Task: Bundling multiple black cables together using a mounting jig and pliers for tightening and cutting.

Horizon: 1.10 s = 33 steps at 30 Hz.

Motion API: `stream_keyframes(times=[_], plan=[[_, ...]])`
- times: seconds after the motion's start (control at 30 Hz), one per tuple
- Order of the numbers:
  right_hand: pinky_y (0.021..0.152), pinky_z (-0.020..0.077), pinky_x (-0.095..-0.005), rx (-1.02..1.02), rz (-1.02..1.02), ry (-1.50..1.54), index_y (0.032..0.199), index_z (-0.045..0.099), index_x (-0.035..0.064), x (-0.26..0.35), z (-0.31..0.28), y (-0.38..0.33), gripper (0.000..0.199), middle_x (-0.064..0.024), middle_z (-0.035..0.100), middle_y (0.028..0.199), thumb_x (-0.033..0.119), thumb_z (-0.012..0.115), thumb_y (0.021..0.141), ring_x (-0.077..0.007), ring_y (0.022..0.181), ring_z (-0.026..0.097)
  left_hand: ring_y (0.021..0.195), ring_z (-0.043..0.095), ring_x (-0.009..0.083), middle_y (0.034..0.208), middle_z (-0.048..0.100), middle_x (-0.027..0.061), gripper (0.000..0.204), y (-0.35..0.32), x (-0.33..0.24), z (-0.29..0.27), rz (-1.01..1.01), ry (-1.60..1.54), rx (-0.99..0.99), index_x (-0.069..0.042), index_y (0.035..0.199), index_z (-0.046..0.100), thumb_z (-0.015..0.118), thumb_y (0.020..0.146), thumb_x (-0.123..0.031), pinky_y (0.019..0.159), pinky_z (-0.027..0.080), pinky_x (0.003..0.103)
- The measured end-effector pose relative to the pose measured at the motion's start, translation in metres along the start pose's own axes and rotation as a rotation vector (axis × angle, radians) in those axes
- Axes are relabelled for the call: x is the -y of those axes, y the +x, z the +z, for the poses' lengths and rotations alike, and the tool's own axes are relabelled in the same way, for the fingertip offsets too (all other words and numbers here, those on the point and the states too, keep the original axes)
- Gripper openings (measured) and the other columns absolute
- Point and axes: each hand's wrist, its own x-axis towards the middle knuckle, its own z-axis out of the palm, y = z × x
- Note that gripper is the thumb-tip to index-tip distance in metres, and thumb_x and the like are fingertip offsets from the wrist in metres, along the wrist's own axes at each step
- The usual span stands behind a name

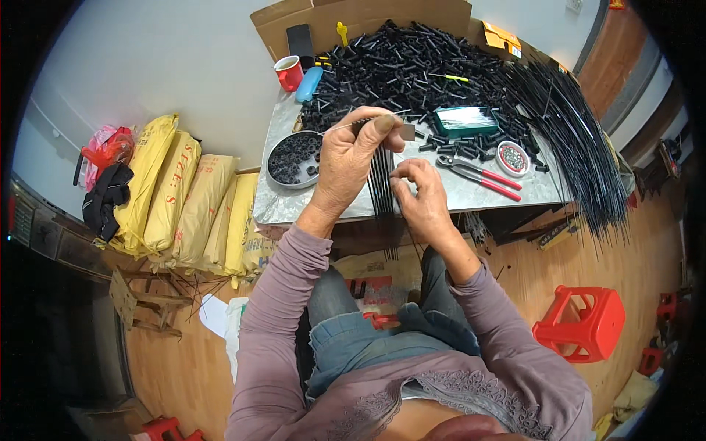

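My left hand [351, 151] is raised over the table's near edge, its fingers closed round the upper ends of a row of thin black rods [381, 184]. The rods hang down side by side past the table edge. A small flat greyish plate [407, 133] sticks out beside the left fingertips; how it is held is hidden. Just right of the rods is my right hand [425, 202], thumb and fingers curled together in a pinch. What they grip, if anything, is too small to make out.
Black tubular parts [412, 62] are heaped on the metal-topped table [283, 208]. Around my hands are a round tin [271, 158] of small black parts, red-handled pliers [482, 176], a green box [465, 132] and a white bowl [512, 156]. Long black rods [570, 140] overhang the right edge.
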Motion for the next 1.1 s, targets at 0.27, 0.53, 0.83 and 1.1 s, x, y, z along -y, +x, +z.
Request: stream_keyframes(times=[0.27,0.53,0.83,1.1], plan=[[0.066,0.0509,-0.0326,0.159,0.308,0.362,0.098,0.068,0.0036,0.000,-0.003,0.037,0.020,-0.0141,0.069,0.084,0.018,0.060,0.086,-0.0231,0.073,0.067,0.073,0.059,0.0103,0.078,0.062,0.0042,0.027,0.005,0.001,-0.002,0.026,-0.039,0.008,0.000,0.098,0.064,0.056,0.096,-0.025,0.073,0.049,0.024],[0.064,0.0492,-0.0334,0.386,0.134,0.282,0.090,0.064,-0.0039,-0.010,0.013,0.080,0.034,-0.0151,0.065,0.073,0.027,0.052,0.093,-0.0182,0.069,0.062,0.074,0.060,0.0080,0.079,0.064,0.0025,0.025,0.005,0.002,0.002,0.016,-0.016,0.002,-0.001,0.099,0.065,0.056,0.096,-0.025,0.072,0.048,0.021],[0.063,0.0487,-0.0275,0.364,0.248,0.811,0.096,0.063,-0.0068,-0.010,0.023,0.089,0.024,-0.0094,0.065,0.075,0.015,0.055,0.092,-0.0111,0.072,0.060,0.081,0.059,0.0065,0.087,0.066,0.0022,0.026,0.002,0.004,-0.005,0.067,0.073,-0.022,-0.001,0.100,0.065,0.056,0.096,-0.026,0.076,0.048,0.021],[0.062,0.0439,-0.0204,0.198,0.236,0.703,0.100,0.064,-0.0004,0.006,-0.020,0.057,0.017,0.0001,0.062,0.081,0.013,0.061,0.091,-0.0050,0.071,0.053,0.074,0.059,0.0104,0.075,0.061,0.0034,0.027,0.006,0.005,-0.010,0.056,-0.005,-0.085,0.000,0.097,0.064,0.056,0.096,-0.026,0.074,0.047,0.023]])
